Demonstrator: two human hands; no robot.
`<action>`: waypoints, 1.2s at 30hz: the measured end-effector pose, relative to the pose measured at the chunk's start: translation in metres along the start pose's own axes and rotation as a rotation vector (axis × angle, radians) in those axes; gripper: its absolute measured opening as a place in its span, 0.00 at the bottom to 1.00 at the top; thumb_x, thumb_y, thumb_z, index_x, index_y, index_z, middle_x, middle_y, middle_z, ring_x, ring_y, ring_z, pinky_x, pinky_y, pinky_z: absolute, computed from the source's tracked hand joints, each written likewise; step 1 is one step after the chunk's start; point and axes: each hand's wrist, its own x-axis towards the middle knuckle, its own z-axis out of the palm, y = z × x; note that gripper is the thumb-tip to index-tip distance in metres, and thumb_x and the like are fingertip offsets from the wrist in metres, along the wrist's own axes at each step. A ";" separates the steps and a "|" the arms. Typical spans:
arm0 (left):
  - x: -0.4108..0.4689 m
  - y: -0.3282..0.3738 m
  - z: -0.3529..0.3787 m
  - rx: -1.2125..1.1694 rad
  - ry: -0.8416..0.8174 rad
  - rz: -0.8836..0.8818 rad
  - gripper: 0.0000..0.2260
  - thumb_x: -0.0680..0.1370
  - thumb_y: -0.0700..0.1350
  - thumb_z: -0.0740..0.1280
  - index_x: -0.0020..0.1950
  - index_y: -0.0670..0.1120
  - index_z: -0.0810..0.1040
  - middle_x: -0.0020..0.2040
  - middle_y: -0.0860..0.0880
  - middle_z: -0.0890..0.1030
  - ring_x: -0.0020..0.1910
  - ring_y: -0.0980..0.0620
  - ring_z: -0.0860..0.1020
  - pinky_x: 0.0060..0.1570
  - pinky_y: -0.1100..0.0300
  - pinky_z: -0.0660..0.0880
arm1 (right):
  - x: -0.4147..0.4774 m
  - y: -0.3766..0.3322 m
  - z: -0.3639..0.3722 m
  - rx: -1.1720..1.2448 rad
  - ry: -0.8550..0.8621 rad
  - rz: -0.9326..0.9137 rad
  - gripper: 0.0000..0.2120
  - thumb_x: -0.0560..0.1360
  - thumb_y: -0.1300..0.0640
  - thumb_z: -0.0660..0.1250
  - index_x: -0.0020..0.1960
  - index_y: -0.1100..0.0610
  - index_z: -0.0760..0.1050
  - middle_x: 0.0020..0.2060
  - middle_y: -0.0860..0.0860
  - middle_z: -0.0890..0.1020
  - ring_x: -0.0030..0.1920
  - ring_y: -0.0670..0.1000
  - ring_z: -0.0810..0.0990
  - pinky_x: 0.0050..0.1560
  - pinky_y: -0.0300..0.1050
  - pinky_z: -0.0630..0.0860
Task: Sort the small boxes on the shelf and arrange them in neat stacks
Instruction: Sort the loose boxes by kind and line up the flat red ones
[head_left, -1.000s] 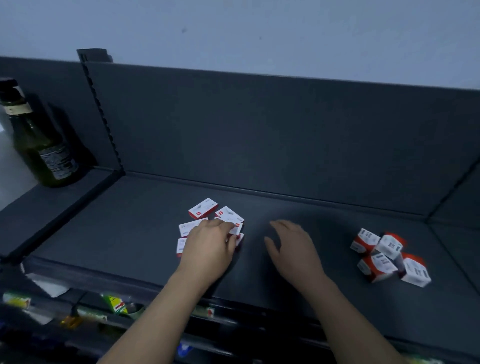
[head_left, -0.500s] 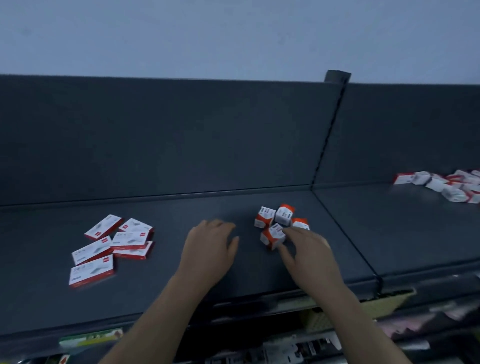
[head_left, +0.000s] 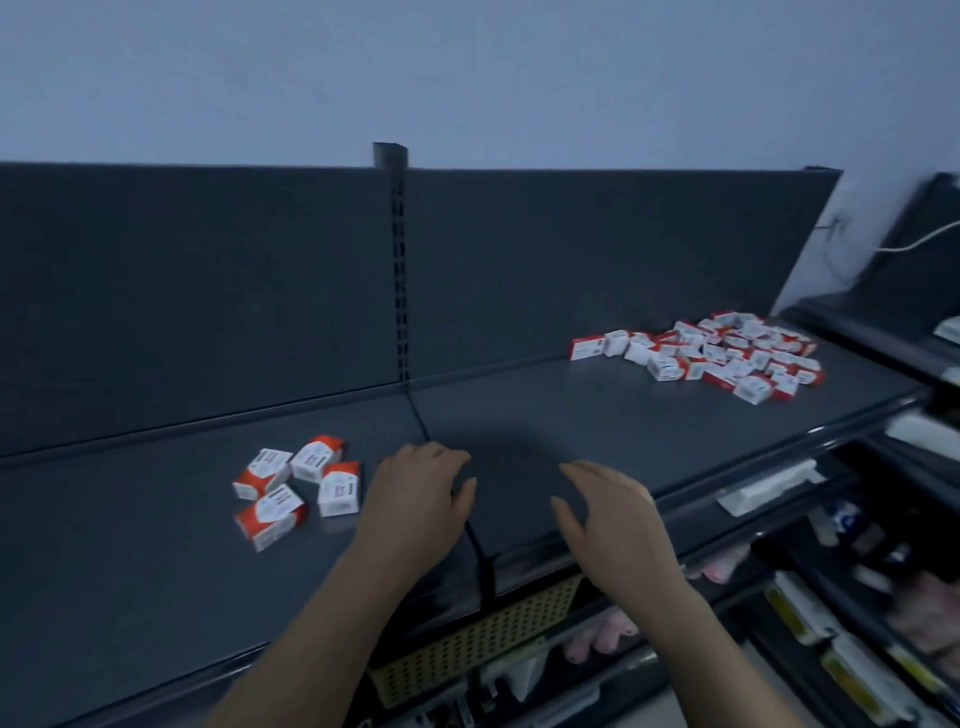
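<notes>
Several small red-and-white boxes (head_left: 296, 483) lie in a loose cluster on the dark shelf (head_left: 597, 415), left of my hands. A larger jumbled pile of the same kind of boxes (head_left: 722, 353) sits on the right shelf section near the back panel. My left hand (head_left: 415, 499) hovers palm down just right of the small cluster, fingers apart, holding nothing. My right hand (head_left: 608, 514) hangs over the front of the right section, also empty with fingers spread.
A slotted upright (head_left: 399, 270) divides the two shelf sections. Below the front edge a yellow perforated basket (head_left: 478, 639) and assorted goods fill lower shelves. Another shelf unit (head_left: 893, 322) stands at the right, with a white cable on the wall.
The view has swung right: the flat boxes on the left have left the frame and the large pile has come into full view. Both hands moved right, off the small cluster.
</notes>
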 end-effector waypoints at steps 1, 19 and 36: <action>0.008 0.013 0.009 -0.007 -0.007 0.011 0.17 0.80 0.53 0.58 0.67 0.51 0.74 0.61 0.52 0.77 0.58 0.50 0.74 0.56 0.57 0.69 | 0.001 0.015 -0.006 -0.008 -0.004 0.013 0.21 0.78 0.49 0.62 0.68 0.55 0.71 0.65 0.49 0.75 0.66 0.51 0.72 0.69 0.46 0.64; 0.173 0.134 0.112 -0.006 -0.155 0.166 0.13 0.79 0.52 0.60 0.57 0.47 0.78 0.54 0.50 0.79 0.52 0.48 0.75 0.52 0.53 0.72 | 0.074 0.183 -0.054 -0.085 0.046 0.260 0.18 0.77 0.52 0.64 0.65 0.53 0.74 0.60 0.47 0.79 0.62 0.52 0.75 0.65 0.46 0.67; 0.314 0.189 0.207 -0.032 -0.329 0.217 0.19 0.79 0.49 0.63 0.69 0.47 0.69 0.68 0.49 0.70 0.66 0.49 0.68 0.64 0.53 0.69 | 0.149 0.290 -0.066 -0.063 0.096 0.371 0.20 0.75 0.54 0.66 0.66 0.54 0.74 0.61 0.50 0.79 0.60 0.52 0.76 0.64 0.46 0.69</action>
